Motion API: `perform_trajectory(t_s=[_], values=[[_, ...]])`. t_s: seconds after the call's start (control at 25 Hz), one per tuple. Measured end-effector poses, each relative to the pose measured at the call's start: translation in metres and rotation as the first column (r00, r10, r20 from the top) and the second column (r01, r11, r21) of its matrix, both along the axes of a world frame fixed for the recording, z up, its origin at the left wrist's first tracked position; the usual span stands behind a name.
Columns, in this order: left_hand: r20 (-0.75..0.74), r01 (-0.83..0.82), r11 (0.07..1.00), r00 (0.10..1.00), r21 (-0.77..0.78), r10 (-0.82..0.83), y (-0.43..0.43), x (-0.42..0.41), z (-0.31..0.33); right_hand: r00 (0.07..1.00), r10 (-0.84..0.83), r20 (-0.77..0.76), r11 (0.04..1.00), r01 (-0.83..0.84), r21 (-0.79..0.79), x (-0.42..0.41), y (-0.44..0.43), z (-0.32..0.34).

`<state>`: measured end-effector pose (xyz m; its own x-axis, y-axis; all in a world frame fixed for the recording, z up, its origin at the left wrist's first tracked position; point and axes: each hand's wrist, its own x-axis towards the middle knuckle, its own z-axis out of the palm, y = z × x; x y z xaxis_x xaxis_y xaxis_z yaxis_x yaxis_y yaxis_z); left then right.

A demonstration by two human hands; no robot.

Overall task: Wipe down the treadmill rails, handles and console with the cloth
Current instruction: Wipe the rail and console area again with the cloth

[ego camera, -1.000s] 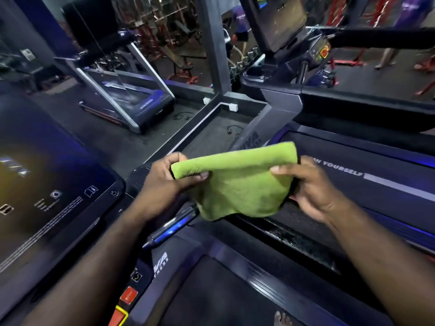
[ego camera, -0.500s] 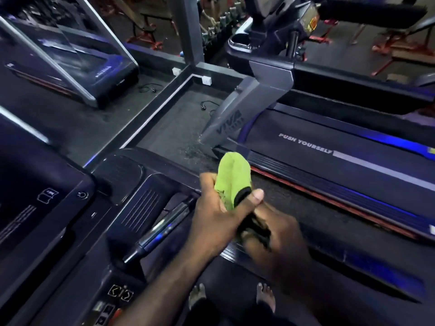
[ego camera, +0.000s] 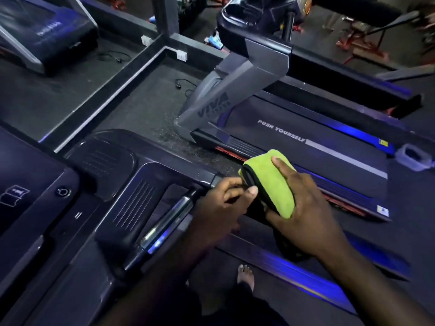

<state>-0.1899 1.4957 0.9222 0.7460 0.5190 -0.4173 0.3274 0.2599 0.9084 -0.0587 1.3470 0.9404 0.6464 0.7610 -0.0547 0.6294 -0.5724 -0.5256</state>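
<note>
A bright green microfibre cloth (ego camera: 270, 182) is wrapped over the black treadmill handrail (ego camera: 207, 176), right of the dark console (ego camera: 131, 203). The right hand (ego camera: 303, 208) clasps it from above; the left hand (ego camera: 226, 203) pinches its near-left edge.

"PUSH YOURSELF" on the neighbouring treadmill's belt (ego camera: 306, 135) ("VIVA" on its upright (ego camera: 214, 107)).

Cloth (ego camera: 274, 182) lime green, black edge trim. Near treadmill console (ego camera: 131, 208) glossy black, panel of thin parallel ribs; handle bar (ego camera: 164, 225) chrome with blue glints. Side rail (ego camera: 294, 267) black, streaked blue. Next treadmill belt (ego camera: 294, 128) black, white "PUSH YOURSELF" lettering and grey stripe; its upright (ego camera: 237, 90) grey, red strip along deck edge. Floor (ego camera: 141, 102) dark, faintly speckled.
</note>
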Motion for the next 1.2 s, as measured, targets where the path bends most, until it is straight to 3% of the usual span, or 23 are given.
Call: perform_trajectory(t_s=[0.08,0.16,0.24,0.4,0.48,0.64,0.84,1.08,1.2], values=[[-0.065,-0.040,0.923,0.995,0.382,0.070,0.011,-0.011,-0.017,0.999,0.009,0.038,0.987,-0.003,-0.159,0.005,0.013,-0.006],[-0.162,0.094,0.647,0.986,0.757,0.047,0.021,-0.022,-0.038,0.968,0.114,0.222,0.936,-0.030,-0.350,0.002,0.034,-0.029],[-0.328,0.311,0.419,0.944,0.853,-0.032,0.018,-0.032,-0.059,0.921,0.179,0.347,0.924,-0.036,-0.380,-0.010,0.051,-0.061],[-0.543,0.533,0.228,0.839,0.815,-0.021,0.003,-0.040,-0.081,0.887,0.232,0.398,0.957,-0.135,-0.257,-0.003,0.069,-0.092],[-0.583,0.566,0.216,0.813,0.795,0.016,-0.001,-0.035,-0.082,0.850,0.299,0.435,0.942,-0.191,-0.275,0.001,0.055,-0.089],[-0.612,0.580,0.293,0.790,0.760,0.022,-0.002,-0.031,-0.085,0.770,0.375,0.516,0.922,-0.254,-0.292,-0.004,0.002,-0.093],[-0.587,0.574,0.294,0.808,0.764,-0.052,0.013,-0.036,-0.080,0.790,0.341,0.509,0.931,-0.210,-0.298,-0.002,0.080,-0.100],[-0.617,0.635,0.246,0.772,0.732,-0.153,0.023,-0.039,-0.074,0.725,0.442,0.528,0.896,-0.333,-0.293,0.002,-0.003,-0.100],[-0.631,0.654,0.234,0.756,0.719,-0.174,0.028,-0.037,-0.067,0.752,0.437,0.494,0.895,-0.308,-0.323,0.008,0.027,-0.101]])
